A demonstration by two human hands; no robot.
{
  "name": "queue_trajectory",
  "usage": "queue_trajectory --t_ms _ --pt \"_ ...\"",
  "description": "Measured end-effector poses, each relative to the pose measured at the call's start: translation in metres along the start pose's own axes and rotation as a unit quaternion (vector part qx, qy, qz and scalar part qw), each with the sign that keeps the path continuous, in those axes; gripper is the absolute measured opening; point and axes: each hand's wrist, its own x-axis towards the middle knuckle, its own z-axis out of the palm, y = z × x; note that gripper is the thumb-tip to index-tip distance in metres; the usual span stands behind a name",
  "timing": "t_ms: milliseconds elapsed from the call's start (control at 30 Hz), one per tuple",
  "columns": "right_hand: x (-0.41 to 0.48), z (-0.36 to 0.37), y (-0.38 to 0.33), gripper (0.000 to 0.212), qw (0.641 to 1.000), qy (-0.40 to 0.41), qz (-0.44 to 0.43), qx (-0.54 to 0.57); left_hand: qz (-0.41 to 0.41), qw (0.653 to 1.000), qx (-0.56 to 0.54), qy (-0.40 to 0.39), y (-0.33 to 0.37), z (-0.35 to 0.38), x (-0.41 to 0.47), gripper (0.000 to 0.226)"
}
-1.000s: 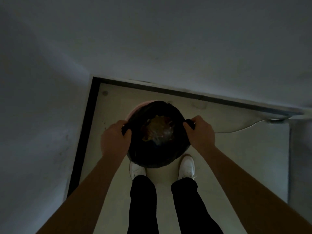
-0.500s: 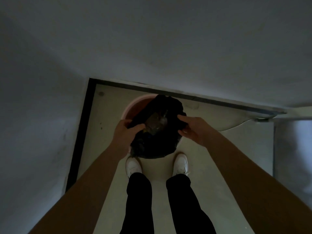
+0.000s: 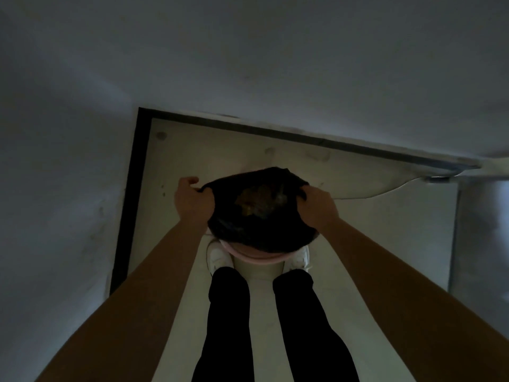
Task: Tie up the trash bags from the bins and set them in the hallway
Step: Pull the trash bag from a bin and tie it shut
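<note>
Your left grip grasps the left edge of the black trash bag; your right grip grasps the right edge. The mouth is stretched wide between them, with yellow-brown refuse showing inside. The film is dark and creased, and the light is too dim to read any print. The bag covers all but the near rim of the pink bin, which stands on the floor toward its far left corner, just ahead of your white shoes.
</note>
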Motion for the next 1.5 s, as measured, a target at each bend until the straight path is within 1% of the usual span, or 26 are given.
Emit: queue_trajectory --t_ms 100,167,200,267,333,400,467,500,567,667,733,867,900,933,1000,1067,1100,1133,1167,1200,1233,1300,1333,1400,1433,1500 --pt "0.006 0.005 0.014 0.029 0.992 0.053 0.072 0.090 0.000 0.999 0.045 -0.005 -0.006 0.015 0.000 0.028" --pt "0.012 0.005 0.023 0.031 0.975 0.061 0.134 0.168 0.023 0.994 0.105 -0.018 -0.012 0.022 -0.002 0.026" --pt "0.014 0.003 0.022 0.031 0.965 0.079 0.140 0.207 0.034 0.990 0.134 -0.027 -0.015 0.022 -0.003 0.023" --pt "0.011 -0.002 0.011 0.030 0.953 0.160 0.079 0.245 0.033 0.986 0.155 -0.043 -0.021 0.022 -0.003 0.028" --pt "0.006 -0.004 -0.002 0.028 0.953 0.204 -0.019 0.221 -0.002 0.989 0.125 -0.076 -0.028 0.024 0.002 0.034" --pt "0.006 0.007 0.001 0.027 0.973 0.155 -0.065 0.155 -0.040 0.990 0.087 -0.108 -0.032 0.024 0.005 0.032" --pt "0.006 0.015 0.011 0.029 0.992 0.061 -0.028 0.103 -0.063 0.986 0.093 -0.126 -0.038 0.028 0.007 0.030" --pt "0.006 0.015 0.015 0.030 0.995 0.026 0.004 0.099 -0.072 0.983 0.110 -0.128 -0.042 0.031 0.008 0.046" --pt "0.008 0.015 0.022 0.040 0.992 -0.002 0.055 0.113 -0.090 0.974 0.162 -0.131 -0.051 0.040 0.009 0.082" --pt "0.012 0.019 0.029 0.053 0.987 -0.032 0.095 0.125 -0.098 0.962 0.198 -0.160 -0.066 0.059 0.012 0.100" --pt "0.014 0.024 0.035 0.049 0.981 -0.030 0.136 0.136 -0.100 0.957 0.209 -0.172 -0.077 0.073 0.013 0.095" --pt "0.025 0.023 0.042 0.036 0.957 0.078 0.214 0.181 -0.038 0.935 0.337 -0.098 -0.088 0.086 0.019 0.051" --pt "0.030 0.021 0.045 0.034 0.940 0.102 0.245 0.215 -0.021 0.928 0.361 -0.084 -0.089 0.084 0.022 0.046" --pt "0.035 0.017 0.049 0.031 0.912 0.113 0.275 0.282 -0.009 0.924 0.376 -0.073 -0.091 0.081 0.025 0.045" --pt "0.042 0.005 0.058 0.024 0.841 0.125 0.321 0.417 -0.002 0.923 0.381 -0.049 -0.096 0.073 0.033 0.042" --pt "0.045 -0.011 0.065 0.025 0.753 0.205 0.344 0.522 -0.004 0.923 0.383 -0.024 -0.098 0.064 0.041 0.039" --pt "0.047 -0.018 0.068 0.025 0.680 0.252 0.352 0.592 -0.004 0.923 0.385 -0.018 -0.098 0.061 0.044 0.039" --pt "0.051 -0.021 0.070 0.025 0.618 0.283 0.355 0.642 -0.003 0.923 0.385 -0.015 -0.096 0.059 0.046 0.039" --pt "0.054 -0.021 0.070 0.024 0.593 0.287 0.352 0.665 -0.003 0.925 0.381 -0.016 -0.094 0.059 0.048 0.039" --pt "0.057 -0.020 0.066 0.021 0.611 0.275 0.352 0.654 -0.008 0.927 0.374 -0.020 -0.093 0.058 0.049 0.040" --pt "0.059 -0.016 0.061 0.017 0.641 0.250 0.348 0.637 -0.020 0.932 0.361 -0.024 -0.092 0.057 0.048 0.042" --pt "0.054 -0.011 0.041 0.012 0.727 0.174 0.312 0.586 -0.049 0.946 0.319 -0.029 -0.090 0.053 0.047 0.051" --pt "0.048 -0.009 0.030 0.012 0.786 0.142 0.272 0.537 -0.065 0.950 0.305 -0.027 -0.086 0.050 0.044 0.057" --pt "0.032 -0.002 0.007 0.014 0.905 0.116 0.144 0.384 -0.077 0.948 0.307 -0.031 -0.078 0.039 0.035 0.068" --pt "0.023 0.002 -0.003 0.016 0.943 0.110 0.076 0.304 -0.075 0.945 0.315 -0.045 -0.075 0.034 0.030 0.072" --pt "0.000 -0.001 -0.022 0.022 0.982 0.093 -0.023 0.160 -0.073 0.934 0.339 -0.085 -0.061 0.016 0.017 0.080"
